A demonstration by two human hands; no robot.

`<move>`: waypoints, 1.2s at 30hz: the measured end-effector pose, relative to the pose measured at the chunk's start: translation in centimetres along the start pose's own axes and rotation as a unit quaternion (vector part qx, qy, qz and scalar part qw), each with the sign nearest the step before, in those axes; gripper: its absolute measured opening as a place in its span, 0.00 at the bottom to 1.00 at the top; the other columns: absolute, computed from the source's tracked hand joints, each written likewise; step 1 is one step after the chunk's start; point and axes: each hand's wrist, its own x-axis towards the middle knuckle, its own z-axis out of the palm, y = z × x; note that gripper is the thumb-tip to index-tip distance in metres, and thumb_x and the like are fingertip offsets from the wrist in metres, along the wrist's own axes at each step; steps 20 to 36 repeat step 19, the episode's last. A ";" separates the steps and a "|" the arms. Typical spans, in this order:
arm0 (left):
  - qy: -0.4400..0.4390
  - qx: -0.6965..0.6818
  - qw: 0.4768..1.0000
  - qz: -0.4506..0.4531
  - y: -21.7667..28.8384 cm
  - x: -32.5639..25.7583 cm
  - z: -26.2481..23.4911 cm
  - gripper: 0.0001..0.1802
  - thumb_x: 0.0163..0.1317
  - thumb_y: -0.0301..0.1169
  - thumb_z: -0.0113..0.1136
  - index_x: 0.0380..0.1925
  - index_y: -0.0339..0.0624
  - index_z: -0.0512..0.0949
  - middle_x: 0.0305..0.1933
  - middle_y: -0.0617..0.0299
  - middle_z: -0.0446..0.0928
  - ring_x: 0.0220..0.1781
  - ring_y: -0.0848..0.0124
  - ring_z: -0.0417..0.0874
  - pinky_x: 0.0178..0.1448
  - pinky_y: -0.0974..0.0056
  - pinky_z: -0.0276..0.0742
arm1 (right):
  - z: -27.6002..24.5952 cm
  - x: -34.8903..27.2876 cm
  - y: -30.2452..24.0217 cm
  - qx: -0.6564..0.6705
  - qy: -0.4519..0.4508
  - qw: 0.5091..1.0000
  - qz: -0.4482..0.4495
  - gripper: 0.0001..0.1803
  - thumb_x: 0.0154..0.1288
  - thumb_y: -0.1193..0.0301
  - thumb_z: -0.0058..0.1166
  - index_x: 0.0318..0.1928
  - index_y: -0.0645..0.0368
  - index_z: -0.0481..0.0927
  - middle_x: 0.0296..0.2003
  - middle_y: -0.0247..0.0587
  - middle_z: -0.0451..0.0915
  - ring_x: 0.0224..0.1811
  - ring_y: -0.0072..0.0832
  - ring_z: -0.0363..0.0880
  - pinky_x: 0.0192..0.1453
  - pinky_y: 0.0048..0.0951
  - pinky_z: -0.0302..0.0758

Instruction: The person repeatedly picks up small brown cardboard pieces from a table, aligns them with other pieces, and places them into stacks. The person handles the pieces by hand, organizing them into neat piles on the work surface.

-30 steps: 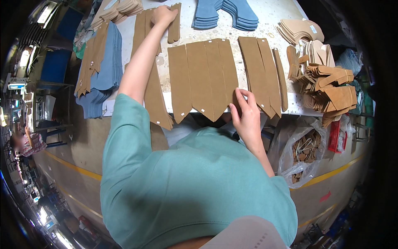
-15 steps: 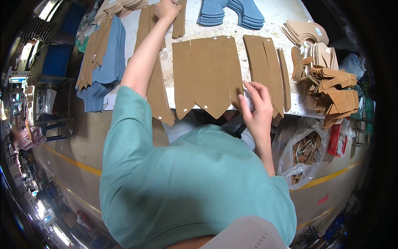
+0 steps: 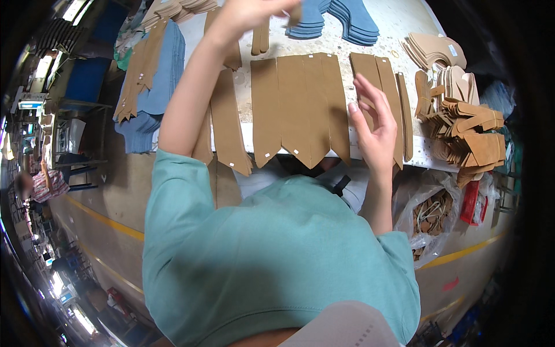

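Note:
A row of tan pointed leather strips (image 3: 300, 104) lies side by side on the white worktable (image 3: 387, 26), their tips hanging over the near edge. My right hand (image 3: 373, 124) hovers with fingers spread over the gap between that row and two more tan strips (image 3: 386, 81) to the right; it holds nothing. My left hand (image 3: 248, 14) is raised at the far side of the table, fingers pinched on a small tan piece (image 3: 295, 14). Another long tan strip (image 3: 228, 124) lies beside my left forearm.
A stack of blue cut shapes (image 3: 341, 20) sits at the table's far side. Piles of tan cut pieces (image 3: 468, 124) crowd the right end. Blue and tan panels (image 3: 156, 69) hang at the left. A plastic bag of scraps (image 3: 430, 211) sits below the table, right.
My left hand has lifted off the far strip and now pinches a small tan piece. My right hand has moved up from the table edge and opened its fingers over the strips.

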 end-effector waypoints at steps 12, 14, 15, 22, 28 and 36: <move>-0.151 -0.094 0.972 -0.156 -2.6 -3.5 5.6 0.13 0.64 0.34 0.66 0.41 0.36 0.80 0.29 0.66 0.80 0.31 0.81 0.82 0.37 0.75 0.80 | 3.7 -1.7 1.0 0.263 -0.142 0.917 0.263 0.27 0.70 0.77 0.55 0.68 0.68 0.65 0.37 0.38 0.83 0.33 0.18 0.82 0.36 0.17 0.78; -0.139 -0.071 0.975 -0.159 -4.6 -3.0 5.7 0.11 0.65 0.33 0.66 0.40 0.36 0.80 0.29 0.65 0.80 0.31 0.80 0.82 0.36 0.73 0.80 | 3.5 -2.1 1.4 0.250 -0.145 0.919 0.269 0.29 0.72 0.77 0.51 0.70 0.68 0.60 0.36 0.42 0.83 0.31 0.21 0.84 0.34 0.19 0.79; -0.130 -0.063 0.976 -0.165 -5.5 -2.4 5.5 0.11 0.65 0.32 0.65 0.40 0.36 0.80 0.29 0.65 0.80 0.31 0.79 0.82 0.36 0.73 0.80 | 3.4 -2.5 1.5 0.249 -0.130 0.918 0.280 0.30 0.73 0.77 0.50 0.71 0.67 0.59 0.37 0.43 0.83 0.31 0.22 0.84 0.34 0.19 0.79; -0.087 0.185 0.971 -0.125 -8.8 0.0 3.8 0.18 0.57 0.42 0.72 0.44 0.46 0.83 0.42 0.58 0.86 0.33 0.65 0.88 0.45 0.62 0.85 | 3.5 -3.5 2.5 0.224 -0.101 0.928 0.281 0.33 0.74 0.78 0.46 0.75 0.64 0.50 0.38 0.47 0.84 0.33 0.26 0.86 0.37 0.20 0.83; -0.087 0.185 0.971 -0.125 -8.8 0.0 3.8 0.18 0.57 0.42 0.72 0.44 0.46 0.83 0.42 0.58 0.86 0.33 0.65 0.88 0.45 0.62 0.85 | 3.5 -3.5 2.5 0.224 -0.101 0.928 0.281 0.33 0.74 0.78 0.46 0.75 0.64 0.50 0.38 0.47 0.84 0.33 0.26 0.86 0.37 0.20 0.83; -0.087 0.185 0.971 -0.125 -8.8 0.0 3.8 0.18 0.57 0.42 0.72 0.44 0.46 0.83 0.42 0.58 0.86 0.33 0.65 0.88 0.45 0.62 0.85 | 3.5 -3.5 2.5 0.224 -0.101 0.928 0.281 0.33 0.74 0.78 0.46 0.75 0.64 0.50 0.38 0.47 0.84 0.33 0.26 0.86 0.37 0.20 0.83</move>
